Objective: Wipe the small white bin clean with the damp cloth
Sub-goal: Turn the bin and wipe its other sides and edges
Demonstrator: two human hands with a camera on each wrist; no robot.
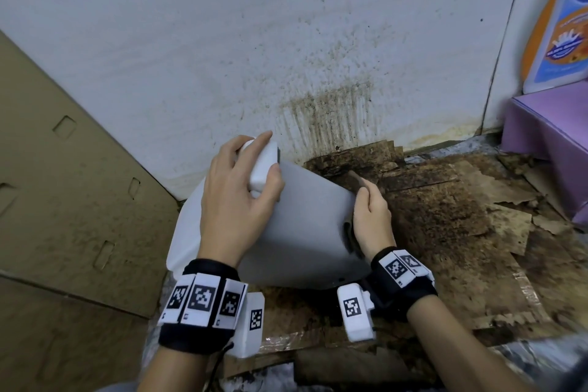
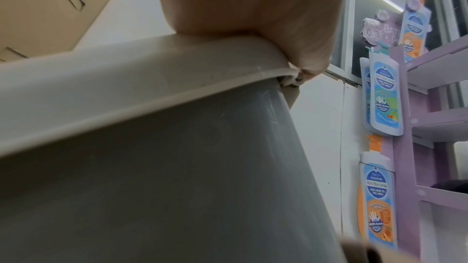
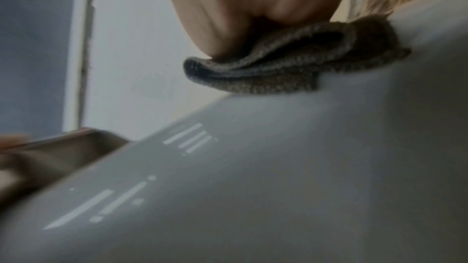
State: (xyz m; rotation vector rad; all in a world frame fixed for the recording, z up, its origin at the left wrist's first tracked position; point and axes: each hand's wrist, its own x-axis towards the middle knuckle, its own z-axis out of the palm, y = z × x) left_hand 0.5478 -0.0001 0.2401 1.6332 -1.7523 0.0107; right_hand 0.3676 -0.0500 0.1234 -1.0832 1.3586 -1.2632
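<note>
From the head view, the small white bin [image 1: 302,226] lies tipped over on its side on the stained cardboard [image 1: 445,232] that covers the floor, close to the dirty wall [image 1: 286,41], its top end toward the big cardboard box [image 1: 63,200] and its base turned away from that box. The left hand [image 1: 235,197] grips the bin's lid end, fingers curled round the white rim to steady it. The right hand [image 1: 370,216] sits at the bin's base end, fingers bent over a dark cloth [image 1: 356,181] and pressing it to the base edge. In the left wrist view the palm and thumb of the left hand [image 2: 253,13] clamp the pale rim above the grey wall of the bin [image 2: 177,167]; soap bottle cutouts [image 2: 385,97] and a purple shelf [image 2: 430,127] stand beyond the bin. In the right wrist view the right hand [image 3: 253,13] pinches a folded brownish cloth [image 3: 291,67] flat against the bin [image 3: 278,187], whose surface carries faint raised lines. The step in hand looks like wiping the bin's base end. Next, the cloth probably needs dragging along the remaining side while the left hand turns the bin to bring unwiped faces up, keeping it off the grimy cardboard.
</note>
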